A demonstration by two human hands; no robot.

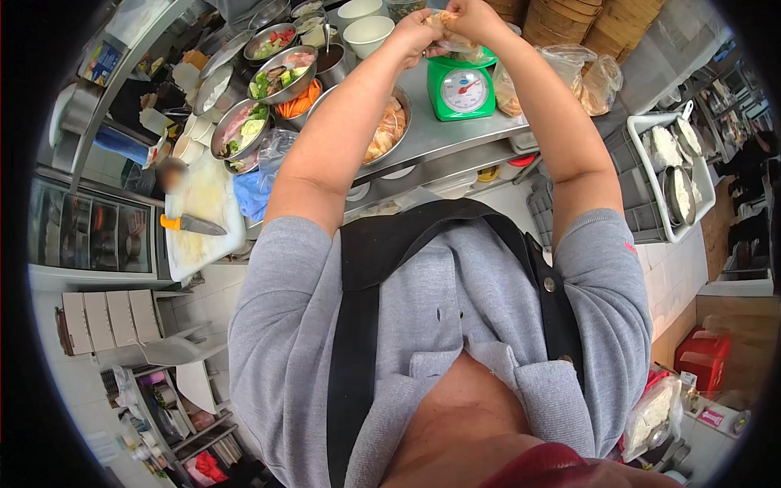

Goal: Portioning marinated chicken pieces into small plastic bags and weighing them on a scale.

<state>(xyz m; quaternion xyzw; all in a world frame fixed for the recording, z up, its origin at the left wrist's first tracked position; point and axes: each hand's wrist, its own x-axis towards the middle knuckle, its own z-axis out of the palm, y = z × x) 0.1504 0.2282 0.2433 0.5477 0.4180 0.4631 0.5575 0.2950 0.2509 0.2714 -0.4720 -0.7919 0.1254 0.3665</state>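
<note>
At the top edge of the head view, both hands grip a clear plastic bag of pale orange raw meat. My left hand holds its left side, and my right hand pinches its upper part. Directly below is a green dial scale with a red needle; the bag overlaps its pan, and whether its weight rests there I cannot tell. A large steel bowl of raw marinated meat is partly hidden behind my left forearm. More filled plastic bags lie to the right of the scale.
Steel bowls of cut vegetables and meat crowd the steel counter's left. A knife with an orange handle lies on a white cutting board. Bamboo steamers are stacked at the back right. A white tub sits on grey crates.
</note>
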